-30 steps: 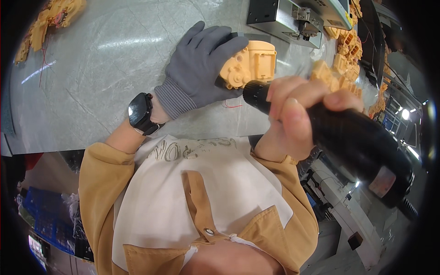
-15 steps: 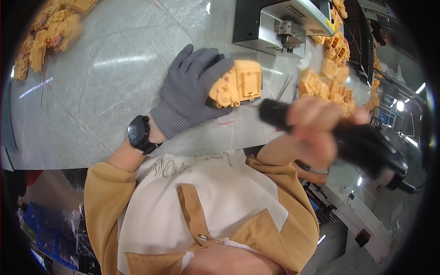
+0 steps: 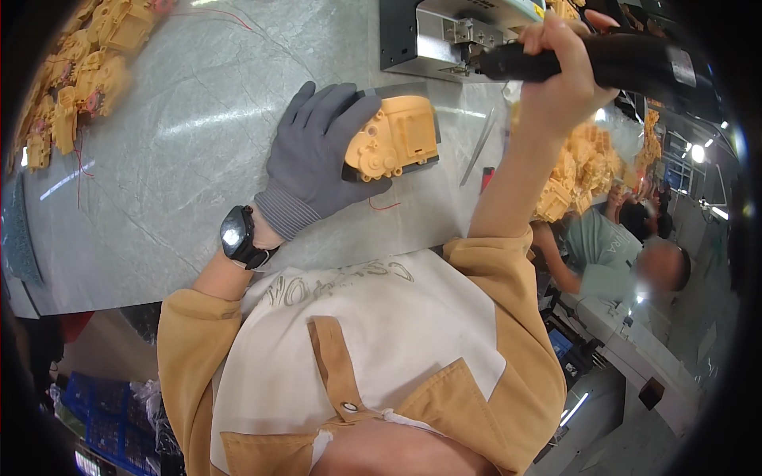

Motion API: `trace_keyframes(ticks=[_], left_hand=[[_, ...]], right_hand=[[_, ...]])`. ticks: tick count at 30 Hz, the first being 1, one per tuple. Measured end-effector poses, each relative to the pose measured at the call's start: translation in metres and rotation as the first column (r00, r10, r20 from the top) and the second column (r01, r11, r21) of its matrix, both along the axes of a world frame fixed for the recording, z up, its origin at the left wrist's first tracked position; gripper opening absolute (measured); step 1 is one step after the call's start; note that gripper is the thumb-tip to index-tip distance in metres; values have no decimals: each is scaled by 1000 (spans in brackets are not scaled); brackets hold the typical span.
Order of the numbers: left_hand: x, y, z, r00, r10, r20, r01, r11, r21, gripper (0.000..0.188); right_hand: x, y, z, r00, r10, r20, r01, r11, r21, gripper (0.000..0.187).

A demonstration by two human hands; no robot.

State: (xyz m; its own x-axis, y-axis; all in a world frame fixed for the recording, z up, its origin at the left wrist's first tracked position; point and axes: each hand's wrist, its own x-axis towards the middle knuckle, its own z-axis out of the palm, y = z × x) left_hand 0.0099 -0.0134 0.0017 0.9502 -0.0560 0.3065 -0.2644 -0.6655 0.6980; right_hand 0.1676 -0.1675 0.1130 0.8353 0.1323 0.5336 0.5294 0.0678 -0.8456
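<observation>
Nearest me past the shirt: black watch (image 3: pixel 236 236) on the left wrist, then the left hand (image 3: pixel 313 151) in a grey knit glove. Thumb and forefinger pinch the left end of an orange plastic housing (image 3: pixel 401 139); other fingers lie loosely side by side, pointing away. Housing sits on the grey table (image 3: pixel 190 182), face up, over a dark slab peeking out at the edges. Its look: matte, one colour, rounded left half crowded with round bosses and small holes, right half a boxy rectangular recess. Red wire (image 3: pixel 385 207) below it, tweezers (image 3: pixel 478 147) to the right. Bare right hand (image 3: pixel 559 79) up and out, fingers curled round a black power driver (image 3: pixel 635 63). Behind: metal-fronted machine (image 3: pixel 401 36); can't tell if the driver touches it. Similar orange parts (image 3: pixel 87 71) heaped far left.
</observation>
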Motion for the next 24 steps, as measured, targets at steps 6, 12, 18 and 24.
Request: trace_keyframes(ticks=[6,12,18,24], left_hand=[[0,2,-4,1000,6,21,-5,1000,-27,87],[-3,1,-8,997,37,67,-33,997,-63,85],[-3,1,-6,996,50,77,-45,997,-65,84],[-2,3,-4,998,46,43,-42,995,-87,83]], right_hand=[[-59,-2,5,960,248,131,-266,954,136,29],[-84,28,5,979,200,-31,-199,979,34,47],[-73,35,-3,970,229,84,-210,958,-194,44],[-67,48,-16,947,322,0,-322,946,-37,42]])
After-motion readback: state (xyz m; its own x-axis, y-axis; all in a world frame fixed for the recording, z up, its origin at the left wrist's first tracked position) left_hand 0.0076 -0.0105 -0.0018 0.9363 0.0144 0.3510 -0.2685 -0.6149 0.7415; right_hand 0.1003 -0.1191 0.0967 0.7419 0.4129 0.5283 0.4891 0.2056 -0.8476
